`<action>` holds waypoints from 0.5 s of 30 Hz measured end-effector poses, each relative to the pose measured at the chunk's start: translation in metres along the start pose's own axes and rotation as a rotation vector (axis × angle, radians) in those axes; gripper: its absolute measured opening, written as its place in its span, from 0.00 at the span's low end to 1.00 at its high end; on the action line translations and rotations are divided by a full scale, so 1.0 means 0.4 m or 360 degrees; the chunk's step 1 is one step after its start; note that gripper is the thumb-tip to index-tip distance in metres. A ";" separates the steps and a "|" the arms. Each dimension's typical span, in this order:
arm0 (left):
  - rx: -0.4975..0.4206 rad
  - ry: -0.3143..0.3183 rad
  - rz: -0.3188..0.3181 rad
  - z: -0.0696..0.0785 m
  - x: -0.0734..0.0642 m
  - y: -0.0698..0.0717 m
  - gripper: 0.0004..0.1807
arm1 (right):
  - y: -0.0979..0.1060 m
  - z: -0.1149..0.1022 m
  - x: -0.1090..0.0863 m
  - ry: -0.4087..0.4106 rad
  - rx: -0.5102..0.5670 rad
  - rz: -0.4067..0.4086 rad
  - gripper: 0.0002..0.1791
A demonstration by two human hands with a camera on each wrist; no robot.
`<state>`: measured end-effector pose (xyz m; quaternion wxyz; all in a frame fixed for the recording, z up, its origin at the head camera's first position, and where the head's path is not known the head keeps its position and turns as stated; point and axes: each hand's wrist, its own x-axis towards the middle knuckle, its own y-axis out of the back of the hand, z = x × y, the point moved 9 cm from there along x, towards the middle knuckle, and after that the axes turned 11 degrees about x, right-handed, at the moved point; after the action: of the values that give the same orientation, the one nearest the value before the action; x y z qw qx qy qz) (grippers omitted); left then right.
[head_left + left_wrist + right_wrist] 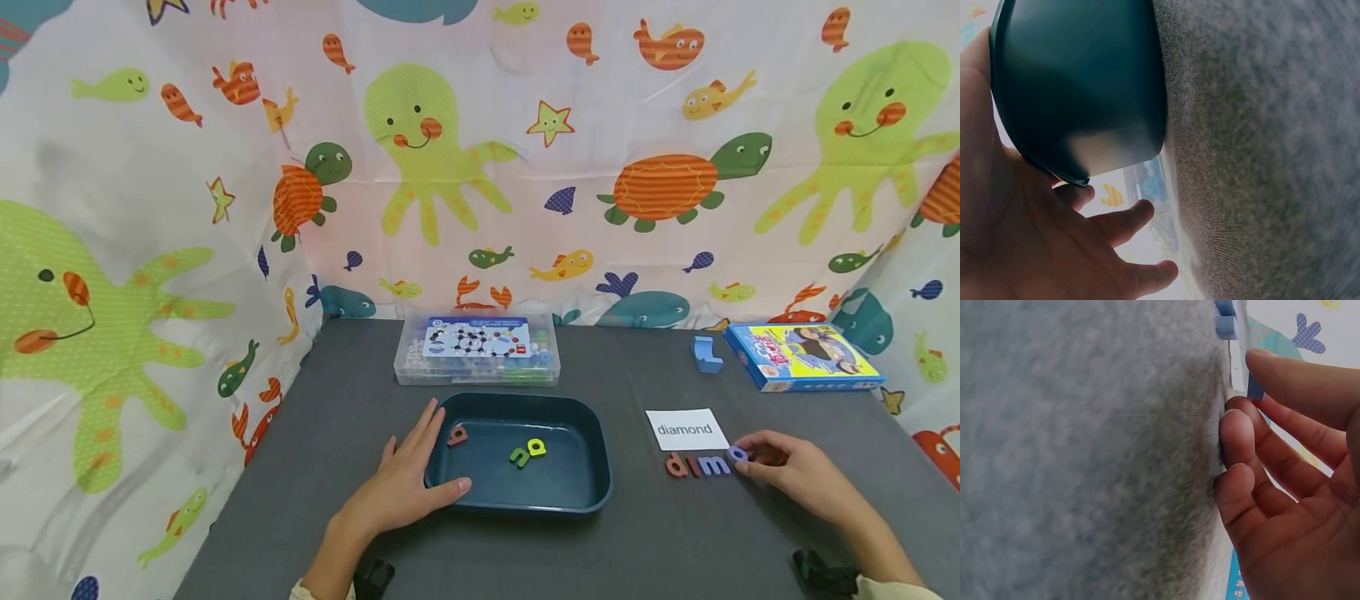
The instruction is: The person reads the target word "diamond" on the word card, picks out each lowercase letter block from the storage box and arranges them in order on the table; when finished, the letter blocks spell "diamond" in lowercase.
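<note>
At tray edge [517, 507], left fingers [423, 429]

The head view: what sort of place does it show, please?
Probably a children's play or learning corner: a cloth printed with cartoon sea animals hangs behind the grey table, where a row of coloured letters sits beside a card reading "diamond".

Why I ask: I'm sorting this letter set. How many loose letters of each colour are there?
Red letters: 3 (two below the card, one in the tray)
Blue-purple letters: 2 (one pinched by the right hand)
Green letter: 1
Yellow letter: 1
Total: 7
</note>
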<state>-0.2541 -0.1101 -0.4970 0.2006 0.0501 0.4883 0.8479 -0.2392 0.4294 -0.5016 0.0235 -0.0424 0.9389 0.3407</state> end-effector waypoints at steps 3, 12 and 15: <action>0.0010 0.0008 0.0000 0.001 0.000 0.002 0.60 | -0.002 0.004 0.000 0.0005 0.0011 -0.0024 0.18; 0.0025 0.0014 0.0011 0.003 -0.001 0.004 0.61 | -0.007 0.011 0.000 0.0007 0.0062 -0.0118 0.17; 0.0029 0.0012 0.0014 0.004 -0.001 0.004 0.61 | -0.010 0.008 -0.001 0.0016 0.0070 -0.0149 0.17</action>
<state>-0.2536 -0.1097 -0.4947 0.1945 0.0509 0.4964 0.8445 -0.2384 0.4286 -0.5068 0.0357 -0.0875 0.9433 0.3182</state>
